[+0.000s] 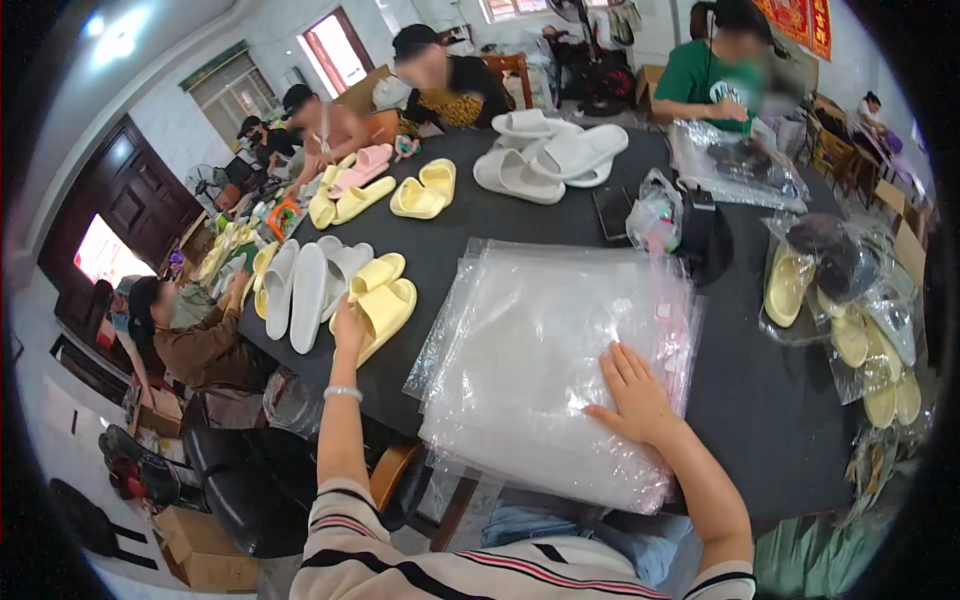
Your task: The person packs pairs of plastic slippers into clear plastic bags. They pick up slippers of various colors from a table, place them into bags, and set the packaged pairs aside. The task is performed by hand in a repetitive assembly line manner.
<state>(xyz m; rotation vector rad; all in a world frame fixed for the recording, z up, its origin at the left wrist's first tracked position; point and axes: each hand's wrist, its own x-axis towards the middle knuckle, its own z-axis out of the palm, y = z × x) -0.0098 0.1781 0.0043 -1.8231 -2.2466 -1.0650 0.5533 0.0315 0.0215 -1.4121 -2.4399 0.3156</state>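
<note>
My left hand [349, 328], below a bracelet on the wrist, is closed on the near-left edge of a pair of yellow slippers [392, 312]; its fingertips are partly hidden. Right beside that pair lie several grey slippers [311, 290]. My right hand [640, 396] rests flat, fingers stretched out, on a stack of clear plastic bags [530, 350] in front of me. It holds nothing.
The black table [760, 400] also bears grey slippers [545, 158], more yellow slippers [424, 190] and a filled clear bag [656, 212]. Bagged slippers [850, 310] lie at the right edge. Several people sit around the far and left sides. A black chair [255, 480] stands at lower left.
</note>
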